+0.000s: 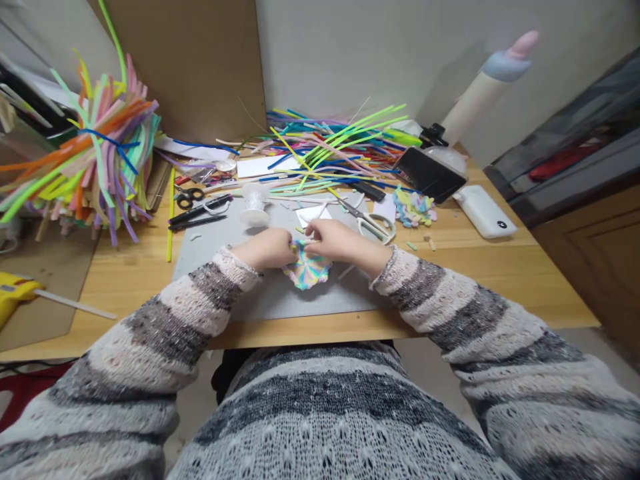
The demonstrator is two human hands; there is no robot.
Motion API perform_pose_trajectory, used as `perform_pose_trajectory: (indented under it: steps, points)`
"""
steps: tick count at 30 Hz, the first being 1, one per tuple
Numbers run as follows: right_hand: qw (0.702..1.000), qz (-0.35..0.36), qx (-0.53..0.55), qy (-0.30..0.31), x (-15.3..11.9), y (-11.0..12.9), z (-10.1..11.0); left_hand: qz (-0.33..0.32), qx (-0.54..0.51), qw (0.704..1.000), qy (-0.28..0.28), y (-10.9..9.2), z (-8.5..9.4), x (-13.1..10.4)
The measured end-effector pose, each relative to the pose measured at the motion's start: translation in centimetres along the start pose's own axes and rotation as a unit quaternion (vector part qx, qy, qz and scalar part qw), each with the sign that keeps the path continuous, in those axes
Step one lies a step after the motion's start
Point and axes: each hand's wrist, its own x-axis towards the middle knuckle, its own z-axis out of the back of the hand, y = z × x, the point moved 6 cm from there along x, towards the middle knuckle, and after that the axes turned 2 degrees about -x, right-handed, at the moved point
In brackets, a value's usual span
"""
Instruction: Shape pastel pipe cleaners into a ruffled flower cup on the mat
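A round, ruffled piece made of pastel pipe cleaners (307, 270) lies over the grey mat between my hands. My left hand (273, 247) grips its upper left edge with curled fingers. At its upper right edge, my right hand (330, 240) pinches it, thumb and fingers together. The fingertips are partly hidden. Just beyond the hands are a white paper piece (305, 217) and a spool of clear thread (254, 205). Scissors with pale handles (379, 228) lie right of my right hand. A second ruffled pastel piece (414, 207) rests farther right.
A big bundle of coloured pipe cleaners (110, 147) stands at the left, near a yellow glue gun (15, 293). Loose pipe cleaners (340, 150) pile along the wall. A phone (431, 175) leans at the back right beside a white power bank (486, 212). Black scissors (187, 197) lie left.
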Motion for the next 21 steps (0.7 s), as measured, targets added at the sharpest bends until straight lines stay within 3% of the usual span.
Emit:
perform_pose_trajectory:
  steps: [3,9,16,21]
  points:
    - [1.000,0.013,0.001,0.010,-0.3,0.3,-0.1,0.027,0.011,0.999,0.034,0.5,-0.3,-0.7]
    - [0.997,0.065,0.028,0.017,0.1,1.5,-0.4,-0.063,-0.003,0.998,-0.027,-0.9,0.4,-0.4]
    - [0.998,0.029,0.014,0.044,0.8,1.5,-0.6,-0.053,-0.013,0.998,-0.027,-0.7,0.0,0.4]
    - [0.999,0.016,0.018,0.031,0.6,1.7,-0.8,-0.054,-0.027,0.998,-0.016,-0.7,-0.6,1.0]
